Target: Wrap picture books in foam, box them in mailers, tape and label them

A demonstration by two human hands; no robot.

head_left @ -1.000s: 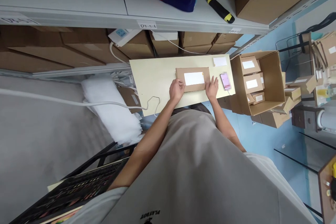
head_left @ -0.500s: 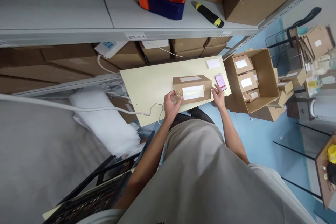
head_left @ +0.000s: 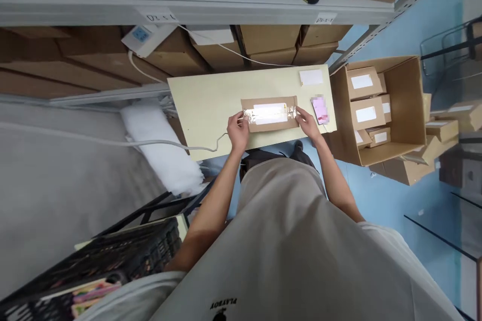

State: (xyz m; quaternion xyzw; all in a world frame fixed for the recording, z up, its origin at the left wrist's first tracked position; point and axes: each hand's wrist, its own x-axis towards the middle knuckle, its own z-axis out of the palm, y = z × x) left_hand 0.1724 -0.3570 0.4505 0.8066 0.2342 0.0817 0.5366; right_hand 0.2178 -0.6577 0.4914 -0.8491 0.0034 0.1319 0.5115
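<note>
A brown cardboard box (head_left: 269, 102) with a white label (head_left: 263, 114) on it lies on the pale board. Across the label runs a shiny strip of clear tape (head_left: 291, 112), reaching from one end of the box to the other. My left hand (head_left: 238, 131) is closed on the tape's left end, at the box's left edge. Over at the right edge, my right hand (head_left: 309, 123) pinches the other end, its fingertips touching the box. Just beyond that hand lies a phone (head_left: 320, 109) with a pink screen.
The pale board (head_left: 205, 110) carries a white paper (head_left: 311, 77) too. To its right stands a large open carton (head_left: 408, 105) holding several labelled boxes. A shelf edge (head_left: 244, 14) crosses above. A white cable (head_left: 165, 144) reaches the board from the left, past white padding (head_left: 158, 145).
Both hands have drawn the clear tape across the label; its crinkled left end was bunched near my left hand. The box now appears flatter to the view, which has shifted.
</note>
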